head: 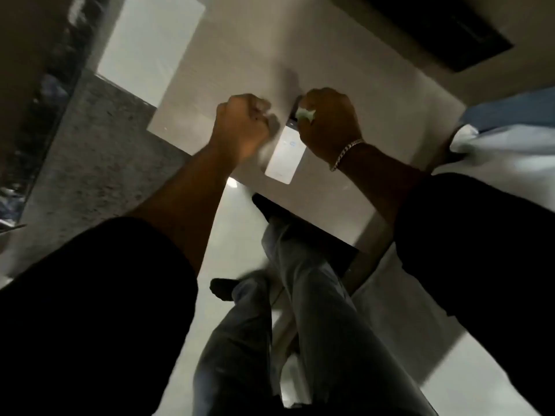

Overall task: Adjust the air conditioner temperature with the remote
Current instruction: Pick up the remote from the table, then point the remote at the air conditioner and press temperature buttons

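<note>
A slim white remote (285,154) hangs upright in front of a pale wall, its lower end free and its upper end under my right hand (327,121). My right hand is curled over the remote's top, with a pale green bit showing between the fingers and a chain bracelet on the wrist. My left hand (240,127) is a loose fist just left of the remote; the blur hides whether it touches it. The view is dim and smeared, and no air conditioner is clearly visible.
A speckled grey slab (99,151) lies to the left, with a bright white panel (150,46) above it. A dark recess (444,28) sits at upper right. Below are my legs in grey trousers (300,310) on a glossy floor. Blue and white cloth (510,127) is at right.
</note>
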The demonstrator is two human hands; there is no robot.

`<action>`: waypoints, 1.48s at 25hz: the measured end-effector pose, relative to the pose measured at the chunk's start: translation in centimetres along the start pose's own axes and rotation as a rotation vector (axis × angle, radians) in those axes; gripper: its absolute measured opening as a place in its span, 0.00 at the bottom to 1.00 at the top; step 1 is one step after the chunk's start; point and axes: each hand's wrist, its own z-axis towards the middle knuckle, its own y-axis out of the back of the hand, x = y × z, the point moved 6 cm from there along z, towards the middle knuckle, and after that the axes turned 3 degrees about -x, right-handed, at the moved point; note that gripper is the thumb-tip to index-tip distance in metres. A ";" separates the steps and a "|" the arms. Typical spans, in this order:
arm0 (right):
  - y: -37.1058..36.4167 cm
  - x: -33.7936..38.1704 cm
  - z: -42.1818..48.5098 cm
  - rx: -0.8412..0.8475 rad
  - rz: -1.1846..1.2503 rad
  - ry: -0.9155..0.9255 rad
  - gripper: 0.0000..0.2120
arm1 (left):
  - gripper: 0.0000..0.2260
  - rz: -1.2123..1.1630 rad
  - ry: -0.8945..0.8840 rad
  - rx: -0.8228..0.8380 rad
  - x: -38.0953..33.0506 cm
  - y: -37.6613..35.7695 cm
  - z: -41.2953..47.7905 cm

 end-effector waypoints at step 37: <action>30.8 68.5 -28.4 0.633 1.104 0.846 0.07 | 0.07 -0.636 -0.293 -1.165 -8.9 65.5 -46.7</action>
